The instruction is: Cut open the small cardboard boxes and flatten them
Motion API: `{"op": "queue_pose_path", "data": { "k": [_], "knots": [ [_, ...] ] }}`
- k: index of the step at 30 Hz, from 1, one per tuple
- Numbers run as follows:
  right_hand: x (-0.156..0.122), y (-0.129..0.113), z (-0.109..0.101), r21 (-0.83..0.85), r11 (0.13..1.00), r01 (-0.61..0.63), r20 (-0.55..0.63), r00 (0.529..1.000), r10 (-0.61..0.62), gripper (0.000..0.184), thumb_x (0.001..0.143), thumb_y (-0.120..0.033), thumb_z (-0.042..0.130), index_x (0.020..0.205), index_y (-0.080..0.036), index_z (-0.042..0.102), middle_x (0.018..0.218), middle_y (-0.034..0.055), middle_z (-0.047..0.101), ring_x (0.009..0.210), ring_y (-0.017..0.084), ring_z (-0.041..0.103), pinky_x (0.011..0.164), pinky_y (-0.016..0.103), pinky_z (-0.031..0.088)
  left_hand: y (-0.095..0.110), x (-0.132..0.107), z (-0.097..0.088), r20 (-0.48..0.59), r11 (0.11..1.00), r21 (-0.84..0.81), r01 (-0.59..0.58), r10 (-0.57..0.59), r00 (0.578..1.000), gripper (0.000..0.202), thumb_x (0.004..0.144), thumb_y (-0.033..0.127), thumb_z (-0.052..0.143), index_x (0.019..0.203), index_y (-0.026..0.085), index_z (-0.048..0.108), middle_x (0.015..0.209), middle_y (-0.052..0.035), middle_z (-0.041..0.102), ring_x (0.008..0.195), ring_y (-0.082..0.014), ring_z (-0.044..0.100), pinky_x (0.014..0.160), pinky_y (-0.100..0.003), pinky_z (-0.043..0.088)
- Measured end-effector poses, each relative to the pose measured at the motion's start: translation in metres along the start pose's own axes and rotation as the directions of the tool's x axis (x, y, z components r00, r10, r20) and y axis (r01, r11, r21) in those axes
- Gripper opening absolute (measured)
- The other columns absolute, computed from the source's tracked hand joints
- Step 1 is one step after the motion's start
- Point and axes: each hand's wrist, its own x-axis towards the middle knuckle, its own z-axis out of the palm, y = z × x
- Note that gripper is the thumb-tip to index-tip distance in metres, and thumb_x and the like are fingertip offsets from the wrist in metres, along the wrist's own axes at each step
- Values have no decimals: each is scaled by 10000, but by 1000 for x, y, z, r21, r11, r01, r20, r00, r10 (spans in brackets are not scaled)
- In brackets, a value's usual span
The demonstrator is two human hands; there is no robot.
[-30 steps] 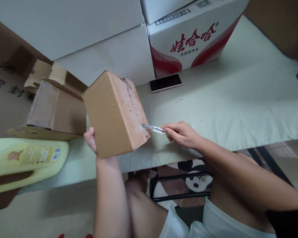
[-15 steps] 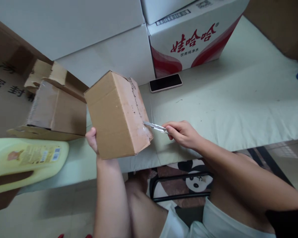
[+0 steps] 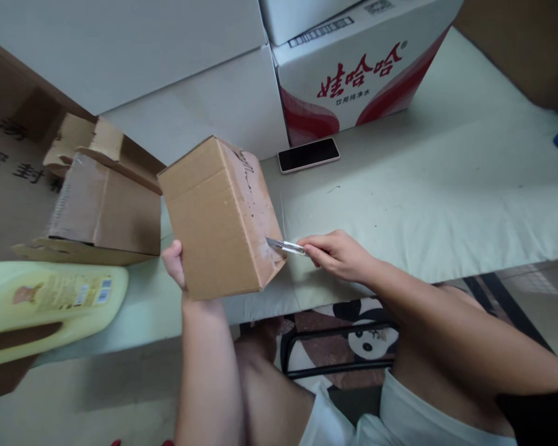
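My left hand [image 3: 175, 265] grips a small brown cardboard box [image 3: 214, 223] from behind and below, holding it tilted above the near edge of the table. Only the thumb side of that hand shows. My right hand [image 3: 338, 254] is closed on a slim metal knife [image 3: 284, 246]. Its blade tip touches the taped seam low on the box's right face. That face is scuffed and carries torn tape.
An opened brown carton [image 3: 102, 204] lies left of the box. A pale yellow jug [image 3: 46, 303] lies on its side at the left edge. A phone [image 3: 309, 154] rests face up before a white carton with red print [image 3: 353, 68]. Pale cloth covers the table [image 3: 446, 192].
The box has turned a little in my left hand. The knife blade shifted along the seam on the box's right face and now sits near its lower corner.
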Motion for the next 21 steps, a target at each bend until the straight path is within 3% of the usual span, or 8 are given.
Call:
{"op": "queue_pose_path", "data": {
  "k": [4, 8, 14, 21],
  "knots": [
    [-1, 0, 1, -22, 1000, 11, 31, 999, -10, 391, 987, -361, 371, 1032, -156, 700, 582, -29, 517, 516, 97, 439, 581, 237, 327, 0, -5, 4, 34, 993, 42, 107, -108, 994, 363, 668, 483, 641, 892, 202, 699, 872, -44, 727, 798, -225, 663, 669, -341, 540],
    [0, -2, 0, -1, 1000, 2, -3, 1000, -2, 400, 990, -363, 363, 1071, -158, 696, 580, -33, 514, 506, 97, 439, 576, 236, 334, -1, -2, 3, -11, 1000, 11, 6, -6, 1000, 308, 682, 459, 610, 827, 202, 696, 820, -43, 722, 796, -214, 659, 691, -313, 527],
    [0, -2, 0, -10, 1000, 0, -14, 1000, 0, 390, 986, -352, 381, 1075, -154, 704, 579, -27, 531, 512, 97, 461, 570, 236, 338, -1, 7, -2, -50, 990, -69, -121, 118, 992, 367, 713, 456, 566, 922, 179, 687, 892, -50, 726, 915, -240, 652, 779, -327, 508],
    [-2, -1, 1, 18, 1000, 26, -30, 999, -25, 375, 984, -348, 381, 1009, -146, 696, 574, -28, 556, 509, 93, 479, 568, 221, 350, -1, 8, 1, -51, 982, -111, -152, 148, 988, 321, 746, 443, 536, 893, 182, 652, 942, -38, 710, 945, -251, 640, 780, -354, 511]
  ]
}}
